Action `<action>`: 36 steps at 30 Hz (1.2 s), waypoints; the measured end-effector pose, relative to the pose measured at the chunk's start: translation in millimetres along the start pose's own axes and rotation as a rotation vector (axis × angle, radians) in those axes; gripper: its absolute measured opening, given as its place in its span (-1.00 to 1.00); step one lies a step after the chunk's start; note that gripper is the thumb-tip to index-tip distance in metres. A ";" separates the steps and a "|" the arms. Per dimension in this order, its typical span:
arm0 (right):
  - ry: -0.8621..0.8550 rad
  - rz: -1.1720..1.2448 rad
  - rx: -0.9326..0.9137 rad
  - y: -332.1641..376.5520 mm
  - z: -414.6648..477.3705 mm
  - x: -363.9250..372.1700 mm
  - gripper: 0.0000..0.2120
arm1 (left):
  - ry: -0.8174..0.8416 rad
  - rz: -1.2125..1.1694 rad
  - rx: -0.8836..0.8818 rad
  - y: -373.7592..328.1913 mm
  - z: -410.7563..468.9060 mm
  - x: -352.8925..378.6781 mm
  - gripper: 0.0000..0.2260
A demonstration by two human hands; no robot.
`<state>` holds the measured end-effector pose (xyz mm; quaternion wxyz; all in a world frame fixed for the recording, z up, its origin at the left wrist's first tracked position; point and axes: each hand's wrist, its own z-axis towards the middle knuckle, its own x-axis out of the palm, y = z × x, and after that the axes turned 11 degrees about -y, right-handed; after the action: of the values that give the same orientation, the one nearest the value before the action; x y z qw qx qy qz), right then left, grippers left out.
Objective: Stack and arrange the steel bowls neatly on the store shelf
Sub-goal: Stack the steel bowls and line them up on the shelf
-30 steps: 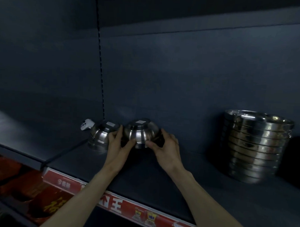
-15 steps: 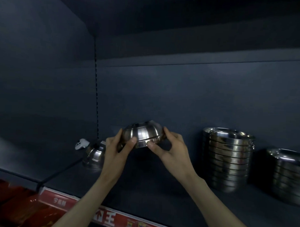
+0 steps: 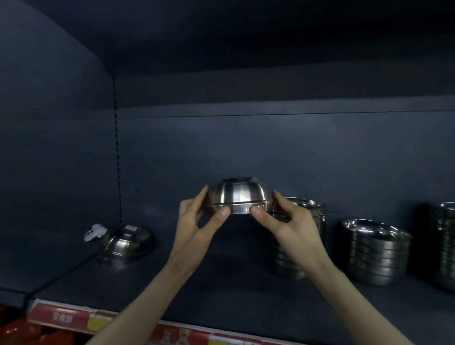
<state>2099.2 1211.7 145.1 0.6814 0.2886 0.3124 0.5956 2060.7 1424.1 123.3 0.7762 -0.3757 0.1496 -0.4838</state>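
Dark store shelf (image 3: 217,288), dark back panel, slotted upright (image 3: 117,168) far left. A red price strip (image 3: 164,335) runs along the near edge. The shelf floor is open between the left bowl (image 3: 127,242) and the first stack (image 3: 307,208), with headroom up to the board above.

The held bowl (image 3: 239,197) is upside down, base up, in the air above mid-shelf and touching nothing else. The left hand (image 3: 193,222) and right hand (image 3: 289,226) hold it from either side. Their fingers (image 3: 223,212) pinch the rim, thumbs on the near side and the other fingers curled round the far side.

The left bowl is also upside down, with a label on its base. I can't tell if more are nested under it. A small white object (image 3: 94,232) sits just beside it on the far left, and I can't make out what it is.

Right side has three upright stacks. The first is partly hidden behind the right hand. The middle stack (image 3: 375,252) is in full view. The right stack (image 3: 451,244) is cut off by the frame edge. Low light, so no bowl counts.

Versus 1 s ago: the held bowl sat on the shelf touching the left bowl, and it's now lifted clear and further right. Half a second ago it was lower. The view has shifted and the third stack is new in frame.
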 end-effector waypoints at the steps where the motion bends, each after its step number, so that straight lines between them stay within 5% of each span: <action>1: -0.014 -0.011 -0.005 2.4 -1.6 -7.9 -0.10 | 0.006 -0.004 0.010 -2.3 -1.5 5.7 -0.22; 6: -0.034 -0.098 0.010 6.6 -12.0 -42.1 -0.40 | 0.036 0.000 0.026 -9.7 -11.7 27.8 -0.27; 9: -0.034 -0.135 0.011 7.2 -15.5 -58.4 -0.29 | 0.054 -0.009 0.027 -12.9 -18.6 36.8 -0.29; 16: -0.028 -0.180 -0.009 10.3 -18.9 -79.6 -0.43 | 0.141 -0.021 0.017 -20.9 -38.2 50.6 -0.34; 24: -0.082 0.061 0.147 22.9 -11.4 -91.9 -0.64 | 0.261 0.203 0.266 -13.3 -49.4 47.1 -0.18; 36: 0.018 -0.043 0.424 13.5 15.6 -105.6 -0.38 | 0.346 0.298 0.370 -8.2 -43.0 50.3 0.05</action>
<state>2092.6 1108.3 174.0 0.6152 0.4133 0.4428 0.5045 2054.4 1359.8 106.9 0.8568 -0.1136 0.2428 -0.4404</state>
